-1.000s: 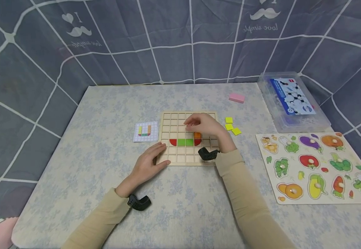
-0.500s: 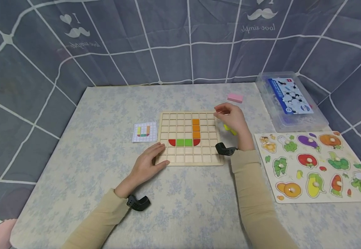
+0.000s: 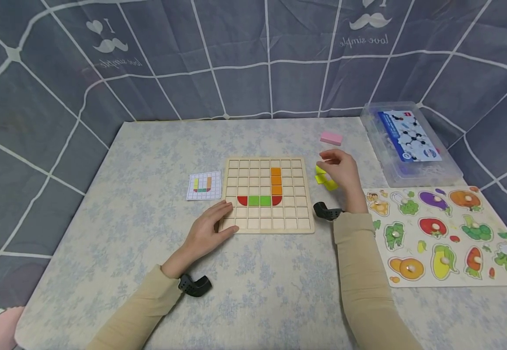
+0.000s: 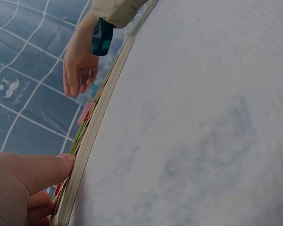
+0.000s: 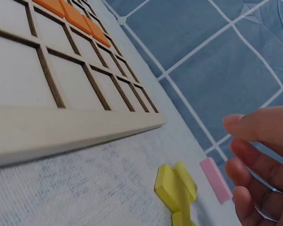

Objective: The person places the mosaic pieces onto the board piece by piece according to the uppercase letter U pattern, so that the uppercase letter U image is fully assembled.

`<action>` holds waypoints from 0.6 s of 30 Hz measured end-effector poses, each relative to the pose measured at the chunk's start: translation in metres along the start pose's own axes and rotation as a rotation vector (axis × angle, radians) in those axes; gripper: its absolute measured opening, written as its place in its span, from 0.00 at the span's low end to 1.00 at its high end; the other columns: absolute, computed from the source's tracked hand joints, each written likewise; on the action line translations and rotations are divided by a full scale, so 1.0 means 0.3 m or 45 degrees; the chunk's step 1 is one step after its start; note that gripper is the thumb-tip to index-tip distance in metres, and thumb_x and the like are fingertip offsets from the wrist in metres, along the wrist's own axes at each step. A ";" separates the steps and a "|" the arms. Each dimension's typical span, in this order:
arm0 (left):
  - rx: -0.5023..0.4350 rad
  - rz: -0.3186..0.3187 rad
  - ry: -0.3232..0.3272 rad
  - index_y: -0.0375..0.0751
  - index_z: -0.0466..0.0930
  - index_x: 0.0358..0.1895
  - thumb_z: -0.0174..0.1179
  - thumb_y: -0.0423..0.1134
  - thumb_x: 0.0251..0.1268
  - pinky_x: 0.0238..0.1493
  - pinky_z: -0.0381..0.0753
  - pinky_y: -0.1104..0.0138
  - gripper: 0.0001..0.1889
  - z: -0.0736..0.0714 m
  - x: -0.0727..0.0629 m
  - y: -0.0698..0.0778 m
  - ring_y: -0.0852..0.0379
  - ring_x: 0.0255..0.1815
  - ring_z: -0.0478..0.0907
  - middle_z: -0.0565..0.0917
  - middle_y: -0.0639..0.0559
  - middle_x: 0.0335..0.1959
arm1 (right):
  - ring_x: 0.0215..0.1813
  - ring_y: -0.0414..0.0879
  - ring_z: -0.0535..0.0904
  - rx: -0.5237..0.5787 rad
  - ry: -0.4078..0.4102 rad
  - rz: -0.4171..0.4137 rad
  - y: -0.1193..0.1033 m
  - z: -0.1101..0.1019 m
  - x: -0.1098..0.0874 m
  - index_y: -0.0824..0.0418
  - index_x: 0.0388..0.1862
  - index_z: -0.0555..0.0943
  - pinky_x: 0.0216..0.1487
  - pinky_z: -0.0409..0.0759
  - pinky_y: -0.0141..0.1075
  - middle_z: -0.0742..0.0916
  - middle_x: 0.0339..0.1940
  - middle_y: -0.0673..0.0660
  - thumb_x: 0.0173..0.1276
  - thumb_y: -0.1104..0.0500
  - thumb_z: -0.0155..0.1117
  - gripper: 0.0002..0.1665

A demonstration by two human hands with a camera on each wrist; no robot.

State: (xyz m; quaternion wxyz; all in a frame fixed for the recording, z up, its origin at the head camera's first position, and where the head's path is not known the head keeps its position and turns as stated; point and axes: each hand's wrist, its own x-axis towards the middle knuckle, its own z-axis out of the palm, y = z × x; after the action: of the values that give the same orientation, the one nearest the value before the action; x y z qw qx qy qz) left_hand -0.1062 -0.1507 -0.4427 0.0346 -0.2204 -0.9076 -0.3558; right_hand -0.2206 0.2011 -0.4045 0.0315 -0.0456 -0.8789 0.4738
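A wooden grid board (image 3: 259,214) lies on the table. In it sit two red corner pieces (image 3: 242,200), two green squares (image 3: 259,200) and a column of three orange squares (image 3: 276,181). My left hand (image 3: 205,228) rests on the board's left edge, its thumb by the near rim in the left wrist view. Right of the board, my right hand (image 3: 342,170) hovers over yellow square tiles (image 3: 331,185) and partly hides them. Its fingers are loosely bent and hold nothing in the right wrist view, apart from the yellow tiles (image 5: 168,188) below.
A small pattern card (image 3: 203,185) lies left of the board. Behind the yellow tiles is a pink block (image 3: 331,138). On the right, a clear plastic box (image 3: 450,172) stands behind a vegetable puzzle board (image 3: 419,238). A tiled-pattern curtain (image 3: 244,87) hangs around the table.
My right hand has moved right, from above the grid board to above the yellow tiles, uncovering the full orange column. The left hand has stayed on the board's edge.
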 end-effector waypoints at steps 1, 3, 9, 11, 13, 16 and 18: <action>-0.002 -0.001 -0.001 0.31 0.71 0.62 0.65 0.44 0.59 0.66 0.64 0.52 0.30 0.000 0.000 0.000 0.44 0.68 0.62 0.70 0.38 0.64 | 0.52 0.56 0.74 -0.008 0.002 0.009 0.004 0.000 0.000 0.64 0.56 0.77 0.44 0.77 0.44 0.80 0.53 0.63 0.66 0.56 0.62 0.21; -0.004 -0.001 -0.002 0.31 0.71 0.62 0.65 0.43 0.59 0.66 0.64 0.52 0.30 -0.001 -0.001 0.001 0.44 0.68 0.62 0.70 0.38 0.64 | 0.53 0.56 0.73 -0.012 0.000 0.021 0.013 -0.001 0.000 0.64 0.56 0.77 0.45 0.76 0.44 0.79 0.53 0.63 0.66 0.56 0.63 0.22; 0.001 0.002 0.004 0.30 0.71 0.62 0.65 0.43 0.58 0.66 0.64 0.53 0.30 -0.001 -0.001 0.001 0.45 0.68 0.62 0.70 0.38 0.64 | 0.55 0.57 0.73 -0.024 -0.016 0.041 0.027 0.005 0.005 0.64 0.56 0.77 0.45 0.76 0.44 0.79 0.54 0.64 0.66 0.56 0.63 0.22; 0.001 0.004 0.005 0.30 0.72 0.62 0.65 0.43 0.58 0.66 0.64 0.53 0.30 -0.001 0.000 0.001 0.44 0.68 0.62 0.70 0.38 0.64 | 0.56 0.57 0.72 -0.026 -0.022 0.053 0.030 0.007 0.006 0.64 0.56 0.77 0.47 0.76 0.45 0.79 0.54 0.64 0.66 0.56 0.63 0.22; 0.002 0.005 0.005 0.30 0.71 0.62 0.65 0.44 0.58 0.66 0.64 0.52 0.30 -0.001 0.000 0.001 0.44 0.68 0.62 0.70 0.38 0.64 | 0.57 0.59 0.72 -0.022 -0.032 0.052 0.036 0.008 0.007 0.64 0.56 0.77 0.56 0.73 0.50 0.78 0.55 0.65 0.65 0.57 0.63 0.22; 0.001 0.008 0.004 0.30 0.71 0.62 0.65 0.44 0.59 0.66 0.64 0.52 0.30 -0.002 0.000 0.001 0.44 0.68 0.62 0.70 0.38 0.64 | 0.58 0.59 0.71 -0.035 -0.043 0.060 0.044 0.011 0.009 0.64 0.56 0.77 0.58 0.71 0.51 0.78 0.55 0.65 0.65 0.57 0.63 0.22; 0.001 0.008 0.003 0.30 0.71 0.62 0.65 0.44 0.59 0.66 0.64 0.52 0.30 -0.001 -0.001 0.000 0.44 0.68 0.62 0.70 0.38 0.64 | 0.58 0.59 0.71 -0.049 -0.047 0.061 0.050 0.015 0.011 0.64 0.56 0.77 0.58 0.71 0.51 0.78 0.56 0.65 0.65 0.57 0.63 0.22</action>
State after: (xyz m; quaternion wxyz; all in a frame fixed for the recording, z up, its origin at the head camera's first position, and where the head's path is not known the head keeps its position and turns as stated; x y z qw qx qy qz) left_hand -0.1061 -0.1509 -0.4424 0.0368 -0.2231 -0.9069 -0.3554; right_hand -0.2235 0.2060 -0.4193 0.0030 -0.0586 -0.8869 0.4582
